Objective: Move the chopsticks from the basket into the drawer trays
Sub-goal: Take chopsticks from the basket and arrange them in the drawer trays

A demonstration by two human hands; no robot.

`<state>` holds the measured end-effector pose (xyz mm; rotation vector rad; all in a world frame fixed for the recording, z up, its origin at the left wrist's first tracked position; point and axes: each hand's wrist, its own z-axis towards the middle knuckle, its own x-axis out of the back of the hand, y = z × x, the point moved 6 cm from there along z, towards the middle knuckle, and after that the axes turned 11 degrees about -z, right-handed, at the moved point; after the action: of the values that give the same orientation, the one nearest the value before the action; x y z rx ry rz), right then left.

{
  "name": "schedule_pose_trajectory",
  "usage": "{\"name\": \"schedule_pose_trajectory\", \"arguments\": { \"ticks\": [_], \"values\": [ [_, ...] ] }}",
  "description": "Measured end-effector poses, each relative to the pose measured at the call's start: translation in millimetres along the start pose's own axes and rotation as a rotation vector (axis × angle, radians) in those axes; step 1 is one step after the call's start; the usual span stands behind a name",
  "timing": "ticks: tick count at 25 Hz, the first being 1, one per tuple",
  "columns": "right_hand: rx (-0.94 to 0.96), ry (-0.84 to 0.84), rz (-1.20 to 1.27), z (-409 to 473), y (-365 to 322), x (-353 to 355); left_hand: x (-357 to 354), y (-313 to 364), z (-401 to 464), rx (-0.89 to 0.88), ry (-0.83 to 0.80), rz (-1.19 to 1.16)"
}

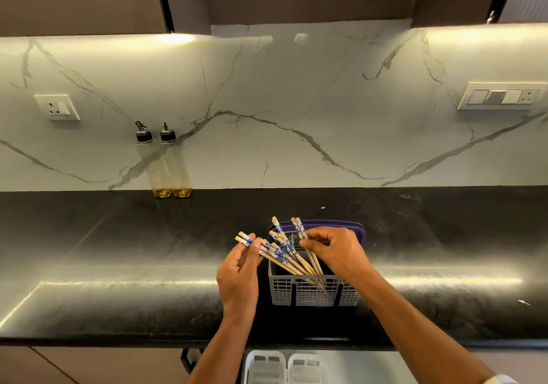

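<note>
Above the basket (311, 291), both hands seemingly pinch chopsticks (284, 253).

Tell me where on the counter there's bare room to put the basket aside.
The black counter lies bare left of the basket, out to the two oil bottles at the wall. Right of the basket it is bare too, save small specks. It is crowded around the basket: both hands, left and right, and the chopsticks.
</note>
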<state>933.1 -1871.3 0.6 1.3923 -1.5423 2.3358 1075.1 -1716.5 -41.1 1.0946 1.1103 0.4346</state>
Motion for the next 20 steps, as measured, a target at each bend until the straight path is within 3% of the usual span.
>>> {"name": "schedule_pose_trajectory", "arguments": {
  "ticks": [9,14,20],
  "values": [
    [0.072,0.125,0.144,3,-26,39,3,95,30,-0.121,-0.153,-0.031],
    [0.112,0.099,0.223,-2,-47,66,-21,173,38,-0.206,-0.363,0.237],
    [0.136,0.025,0.439,-20,-67,85,-51,223,27,-0.165,-0.491,0.179]
  ]
}}
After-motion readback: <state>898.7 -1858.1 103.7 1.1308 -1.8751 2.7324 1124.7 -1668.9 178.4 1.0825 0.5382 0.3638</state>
